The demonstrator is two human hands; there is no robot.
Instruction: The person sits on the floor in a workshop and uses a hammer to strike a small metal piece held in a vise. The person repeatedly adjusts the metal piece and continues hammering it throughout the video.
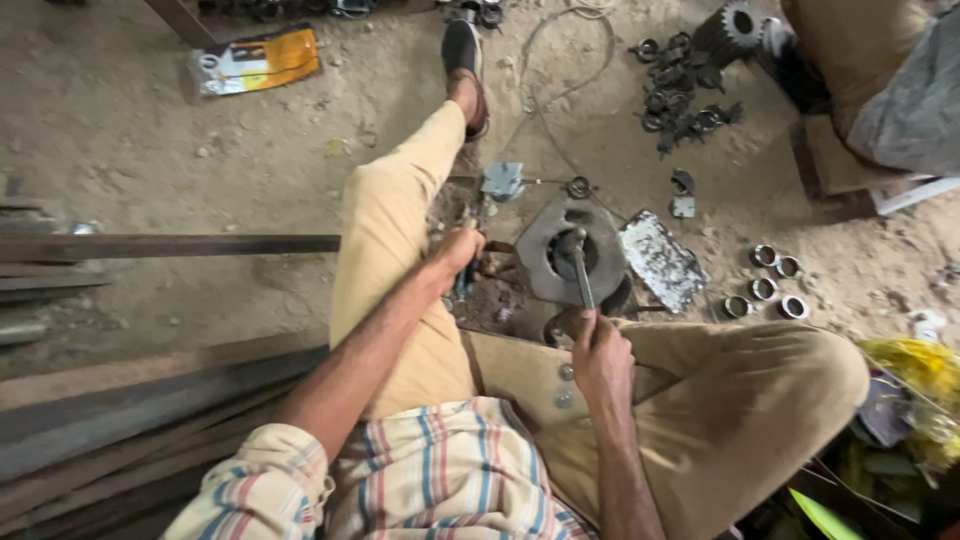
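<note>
Head view, right hand: the right hand (600, 350) is clenched around the lower end of a metal rod (578, 268), whose upper end sits in the central hole of a round metal plate (570, 255) lying on the dirt floor (150, 150) between the person's legs.
Head view, left hand: the left hand (458, 250) rests just beside the plate's left edge; its grip looks closed on a small dark tool or part, but the fingers hide it and I cannot tell what it is.
Head view, around the plate: a flat grey slab (660, 260) lies touching the plate's right side; a small blue-grey block (502, 180) lies just beyond it.
Risk, rod: the rod stands tilted in the hole; if it slips out under force, the right hand could strike the plate's rim.
Risk, left hand: its fingers sit close to the plate, so a sudden shift of the plate could pinch them.
Risk, footing: the floor is loose and gritty, so the plate may slide.
Count, rings: four small metal rings (765, 285) to the right of the slab.
Count, gears: one large toothed gear (735, 25) near the far edge, beside a heap of dark parts (680, 90) too tangled to count.
Count, bars: several long steel bars (150, 245) at the left; one yellow packet (255, 60).
</note>
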